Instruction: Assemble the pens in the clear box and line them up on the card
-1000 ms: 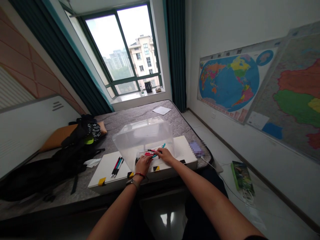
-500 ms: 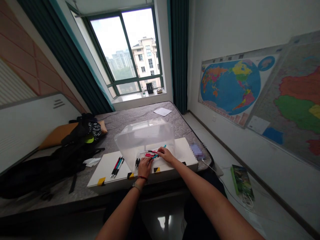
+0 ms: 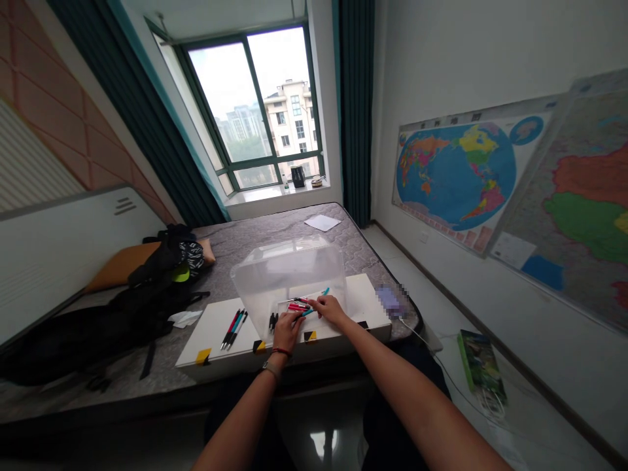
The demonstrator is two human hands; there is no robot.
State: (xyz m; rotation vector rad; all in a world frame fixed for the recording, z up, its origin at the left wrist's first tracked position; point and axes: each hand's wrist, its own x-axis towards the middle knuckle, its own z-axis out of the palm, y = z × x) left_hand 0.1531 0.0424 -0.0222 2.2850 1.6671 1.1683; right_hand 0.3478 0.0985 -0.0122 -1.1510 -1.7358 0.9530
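Nearest, both bare forearms reach forward, the right coming in at a slant from the lower right. The left forearm and its watch (image 3: 271, 369) have swung rightward over the last second, so the black pens (image 3: 273, 322) beside that hand are plainer to see than before. Otherwise the hands have barely moved against the white box (image 3: 366, 311); the whole view has slid a little because the head turned.

The left hand (image 3: 288, 330) is low, wrist bent slightly, back of the hand up, its fingers pinching the lower end of a blue pen (image 3: 307, 313). The right hand (image 3: 328, 309) comes over from the other side, fingers curled and grasping the same pen farther up. The pen tilts up to the right, above the white box.

To the left, three more pens (image 3: 235, 328) lie side by side on the box, as they did earlier. Red pens (image 3: 298, 307) lie just beyond the fingers. Behind stands a clear plastic tub (image 3: 289, 271); past it, a white sheet of paper (image 3: 322, 223) lies on the bed (image 3: 235, 239).
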